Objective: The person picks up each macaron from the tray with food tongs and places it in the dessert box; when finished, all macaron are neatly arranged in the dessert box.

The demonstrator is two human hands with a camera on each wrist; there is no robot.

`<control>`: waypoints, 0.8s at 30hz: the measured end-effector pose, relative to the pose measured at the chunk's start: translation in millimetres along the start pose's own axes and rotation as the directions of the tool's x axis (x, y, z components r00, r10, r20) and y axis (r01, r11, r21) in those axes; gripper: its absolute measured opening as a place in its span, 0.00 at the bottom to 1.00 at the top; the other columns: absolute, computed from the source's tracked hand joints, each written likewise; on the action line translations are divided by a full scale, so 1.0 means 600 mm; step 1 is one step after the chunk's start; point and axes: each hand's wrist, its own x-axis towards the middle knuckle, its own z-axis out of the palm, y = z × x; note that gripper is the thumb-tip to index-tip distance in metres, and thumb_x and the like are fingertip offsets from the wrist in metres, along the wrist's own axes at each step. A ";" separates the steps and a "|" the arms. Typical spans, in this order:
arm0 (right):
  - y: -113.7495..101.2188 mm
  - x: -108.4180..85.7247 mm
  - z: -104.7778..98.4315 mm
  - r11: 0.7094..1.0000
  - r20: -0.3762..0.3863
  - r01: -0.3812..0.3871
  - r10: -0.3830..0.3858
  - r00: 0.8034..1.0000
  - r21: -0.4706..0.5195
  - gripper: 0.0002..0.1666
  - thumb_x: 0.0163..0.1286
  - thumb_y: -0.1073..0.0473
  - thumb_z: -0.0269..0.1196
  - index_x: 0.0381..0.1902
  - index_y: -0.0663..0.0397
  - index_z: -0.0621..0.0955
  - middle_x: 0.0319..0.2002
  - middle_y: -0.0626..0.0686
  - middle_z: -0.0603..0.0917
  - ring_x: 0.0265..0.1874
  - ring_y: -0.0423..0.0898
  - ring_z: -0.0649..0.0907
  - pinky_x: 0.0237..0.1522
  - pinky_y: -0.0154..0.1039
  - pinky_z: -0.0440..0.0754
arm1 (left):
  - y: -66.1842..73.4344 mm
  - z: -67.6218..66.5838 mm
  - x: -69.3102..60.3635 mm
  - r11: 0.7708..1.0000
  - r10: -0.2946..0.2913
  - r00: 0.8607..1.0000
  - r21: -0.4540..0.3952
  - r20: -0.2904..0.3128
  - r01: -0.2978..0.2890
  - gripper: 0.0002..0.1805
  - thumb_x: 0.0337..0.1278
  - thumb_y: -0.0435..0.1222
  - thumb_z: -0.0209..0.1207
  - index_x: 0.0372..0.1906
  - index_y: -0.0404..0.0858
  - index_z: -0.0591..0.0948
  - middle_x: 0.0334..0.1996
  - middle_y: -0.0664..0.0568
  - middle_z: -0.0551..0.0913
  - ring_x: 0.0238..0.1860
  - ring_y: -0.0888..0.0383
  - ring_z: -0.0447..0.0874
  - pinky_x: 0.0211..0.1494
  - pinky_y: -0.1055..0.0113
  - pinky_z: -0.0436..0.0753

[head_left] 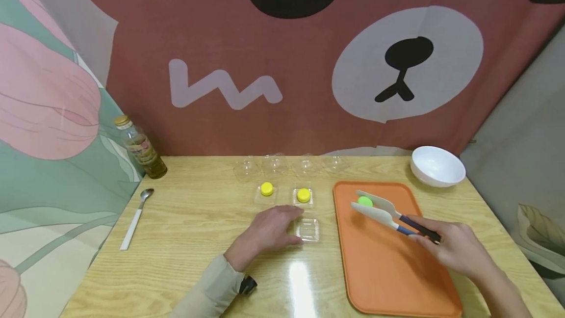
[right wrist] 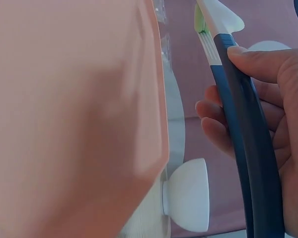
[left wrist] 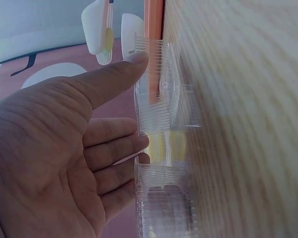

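Observation:
My right hand [head_left: 459,247] grips a pair of tongs [head_left: 425,229] with pale flat blades and dark blue handles. Between the blades, above the orange tray [head_left: 384,269], is a small round green piece [head_left: 365,201]; the right wrist view shows its green edge [right wrist: 200,20]. At the centre of the table, my left hand [head_left: 269,229] holds a clear plastic box base [head_left: 308,230] at its left side, thumb at the near edge and fingers by the far one. The left wrist view shows the thumb tip against its ribbed wall [left wrist: 156,89]. Two similar bases behind hold yellow round pieces [head_left: 267,189].
Several clear domed lids [head_left: 275,163] line the back of the table. A white bowl [head_left: 438,166] stands at the back right. On the left are an oil-like bottle [head_left: 143,148] with a gold cap and a white-handled spoon [head_left: 136,222]. A printed cloth backs the table.

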 end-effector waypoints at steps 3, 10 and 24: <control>-0.005 0.006 0.002 1.000 0.004 0.022 -0.022 1.000 0.018 0.25 0.51 0.59 0.79 0.50 0.41 0.89 0.17 0.29 0.68 0.17 0.27 0.62 0.19 0.27 0.60 | -0.001 0.000 0.001 1.000 0.000 1.000 0.001 -0.002 0.000 0.40 0.53 0.55 0.72 0.70 0.45 0.76 0.68 0.53 0.78 0.69 0.55 0.76 0.70 0.58 0.79; -0.020 0.015 0.012 0.997 0.030 0.063 -0.065 0.997 0.050 0.26 0.53 0.61 0.78 0.52 0.40 0.88 0.18 0.27 0.67 0.18 0.25 0.62 0.19 0.25 0.61 | 0.000 -0.001 0.002 1.000 -0.002 1.000 -0.002 0.004 0.002 0.40 0.52 0.55 0.72 0.70 0.45 0.76 0.69 0.53 0.78 0.70 0.55 0.76 0.71 0.58 0.78; -0.049 0.036 0.030 0.988 0.053 0.099 -0.106 0.993 0.119 0.26 0.54 0.61 0.78 0.53 0.43 0.88 0.31 0.36 0.89 0.23 0.25 0.71 0.21 0.25 0.69 | 0.001 0.000 0.003 1.000 0.002 1.000 -0.015 0.012 -0.002 0.40 0.53 0.54 0.72 0.70 0.44 0.76 0.69 0.53 0.78 0.70 0.55 0.76 0.72 0.58 0.77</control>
